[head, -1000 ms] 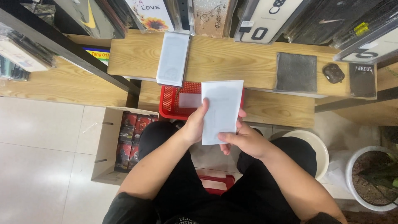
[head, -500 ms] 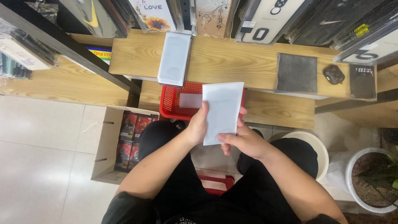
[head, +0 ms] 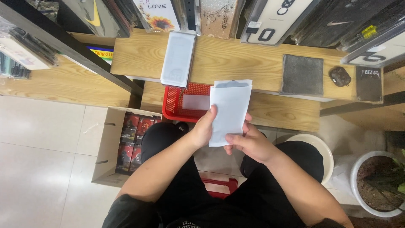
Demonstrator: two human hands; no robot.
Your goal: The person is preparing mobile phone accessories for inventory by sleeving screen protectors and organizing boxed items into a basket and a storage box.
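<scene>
I hold a flat white packet [head: 230, 110] upright in front of me with both hands. My left hand [head: 203, 128] grips its lower left edge, thumb on the front. My right hand [head: 249, 143] holds its bottom right corner. A dark grey piece sticks out a little at the packet's top edge. Behind the packet stands a red mesh basket [head: 174, 102] with a white packet lying in it. A stack of white packets [head: 177, 59] lies on the wooden shelf [head: 236, 59] above the basket.
A grey cloth [head: 302, 74], a small dark case [head: 340, 76] and a black pouch [head: 368, 83] lie on the shelf's right. A cardboard box [head: 109, 152] of red packages stands on the floor at left. A white bucket [head: 316, 145] and a plant pot [head: 379, 185] stand right.
A dark grey piece now shows above the packet's top edge; before, only the white front showed. My hands have barely moved.
</scene>
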